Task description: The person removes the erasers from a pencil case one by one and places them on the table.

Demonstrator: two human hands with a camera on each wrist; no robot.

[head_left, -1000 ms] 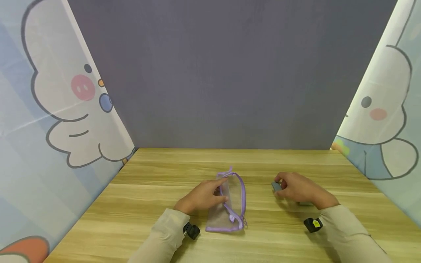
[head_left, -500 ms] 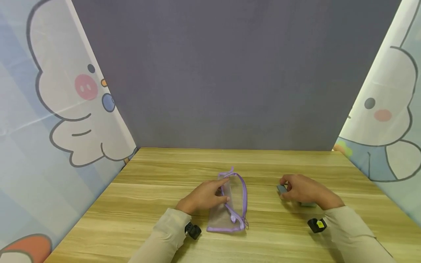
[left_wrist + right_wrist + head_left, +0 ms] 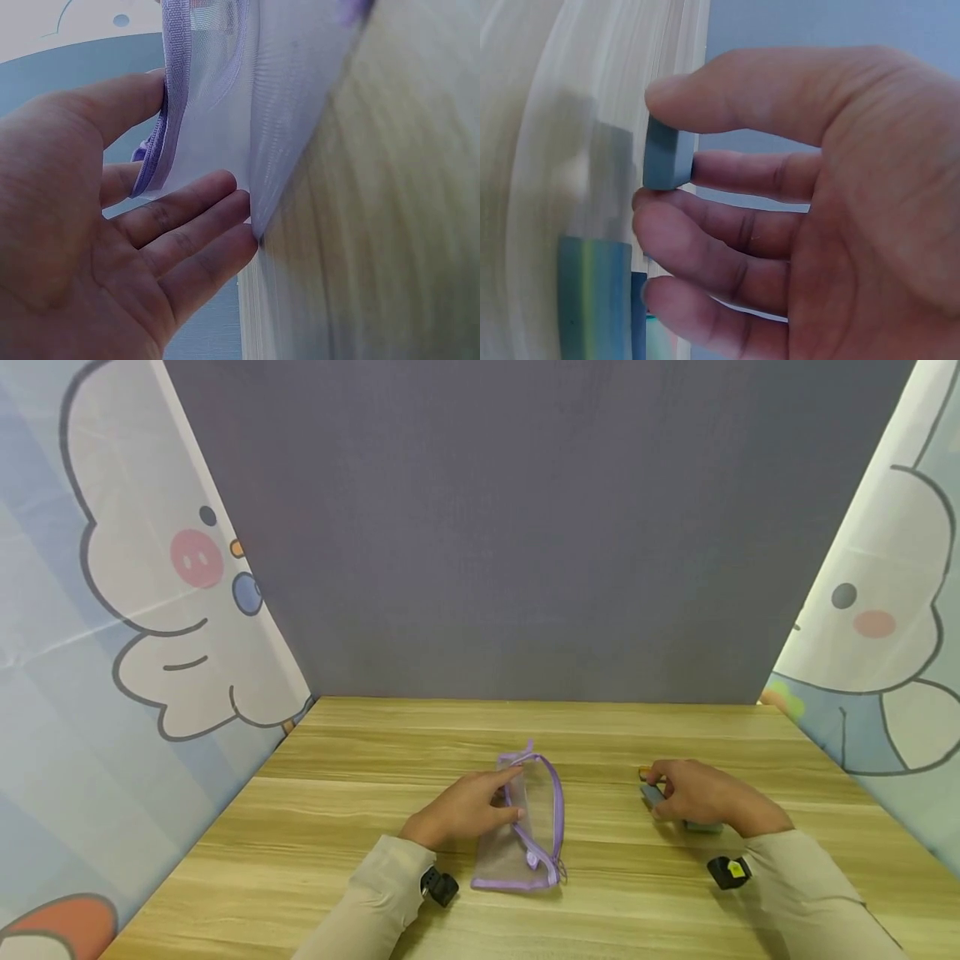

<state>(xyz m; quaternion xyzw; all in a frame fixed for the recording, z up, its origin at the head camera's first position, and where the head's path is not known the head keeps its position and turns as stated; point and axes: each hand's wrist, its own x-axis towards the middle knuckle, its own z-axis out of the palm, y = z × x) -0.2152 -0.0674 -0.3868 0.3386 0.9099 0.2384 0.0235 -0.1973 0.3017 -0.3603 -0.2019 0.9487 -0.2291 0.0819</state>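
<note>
A mesh zip pouch with purple edging (image 3: 558, 810) stands partly spread in front of my left hand (image 3: 463, 810). In the left wrist view the zipper edge (image 3: 176, 82) crosses the thumb tip and hides the end of the index finger. The other fingers (image 3: 191, 262) reach out nearly straight, their tips at the mesh (image 3: 281, 135). On the right side, my right hand (image 3: 705, 795) pinches a small grey-blue block (image 3: 666, 157) between thumb and fingers. Its slanted face shows in the right wrist view.
A striped teal, yellow and blue piece (image 3: 592, 300) lies on the wooden table (image 3: 375, 752) below the right hand. A grey-green piece (image 3: 703, 828) shows under that wrist. An orange bit (image 3: 643, 772) peeks past the fingertips. A grey panel (image 3: 525, 527) closes the back.
My right hand has shifted slightly to the right with the grey-blue block, and the orange bit has come into sight beyond its fingertips. My left hand stays at the pouch.
</note>
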